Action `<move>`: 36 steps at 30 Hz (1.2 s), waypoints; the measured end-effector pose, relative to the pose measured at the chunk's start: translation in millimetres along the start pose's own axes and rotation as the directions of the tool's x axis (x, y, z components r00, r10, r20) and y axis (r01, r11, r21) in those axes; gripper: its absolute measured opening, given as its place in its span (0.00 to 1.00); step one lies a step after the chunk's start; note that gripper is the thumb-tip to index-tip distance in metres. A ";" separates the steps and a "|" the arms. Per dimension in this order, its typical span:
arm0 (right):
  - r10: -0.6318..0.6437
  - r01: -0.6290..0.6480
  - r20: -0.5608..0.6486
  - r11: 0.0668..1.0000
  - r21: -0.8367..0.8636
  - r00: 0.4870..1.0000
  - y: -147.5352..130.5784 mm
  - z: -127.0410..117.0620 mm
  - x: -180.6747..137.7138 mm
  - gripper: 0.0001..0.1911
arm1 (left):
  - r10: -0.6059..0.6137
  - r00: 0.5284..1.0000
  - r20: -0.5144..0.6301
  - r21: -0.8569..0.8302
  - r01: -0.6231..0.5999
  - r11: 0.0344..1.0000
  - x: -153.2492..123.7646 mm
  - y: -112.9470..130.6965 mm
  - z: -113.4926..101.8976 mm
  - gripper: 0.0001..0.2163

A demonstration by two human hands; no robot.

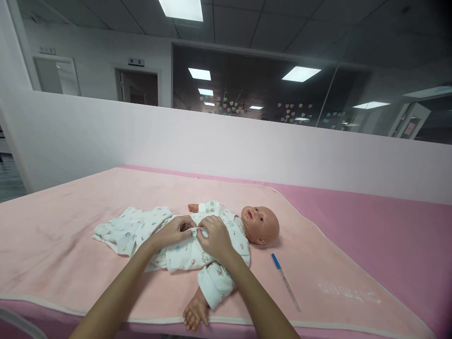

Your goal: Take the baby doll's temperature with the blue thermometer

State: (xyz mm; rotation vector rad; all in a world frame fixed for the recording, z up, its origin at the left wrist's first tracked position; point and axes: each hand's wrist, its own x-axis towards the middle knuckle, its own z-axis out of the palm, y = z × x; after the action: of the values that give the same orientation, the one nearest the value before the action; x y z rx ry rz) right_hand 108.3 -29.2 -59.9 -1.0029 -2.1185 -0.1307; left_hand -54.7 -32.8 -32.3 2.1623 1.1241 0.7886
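Note:
A baby doll (261,225) lies on its back with its head to the right, dressed in a white printed top (187,254) and matching trousers (130,230). Over the doll's belly, my left hand (178,230) pinches one part of a thin white tie string (193,229). Close beside it, my right hand (215,235) has its fingers closed on the string too. The string runs between both sets of fingertips. One doll hand (196,310) sticks out of its sleeve near the front edge; the other lies on the far side.
A pen-shaped clear stick with a blue cap (286,282) lies right of the doll. Beneath everything is a peach blanket (70,235) on a pink mat (388,226). A low white wall (247,150) runs behind, with windows above it.

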 end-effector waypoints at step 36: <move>0.001 -0.001 -0.005 1.000 -0.028 1.000 -0.5 0.1 -0.9 0.03 | -0.080 0.993 0.086 -0.135 0.091 0.987 1.8 -0.6 -0.9 0.05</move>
State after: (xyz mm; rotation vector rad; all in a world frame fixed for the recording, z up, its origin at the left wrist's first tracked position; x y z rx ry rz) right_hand 108.3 -30.1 -60.5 -1.0195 -2.1168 -0.1625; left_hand -54.8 -30.8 -31.7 1.9986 1.0810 0.7134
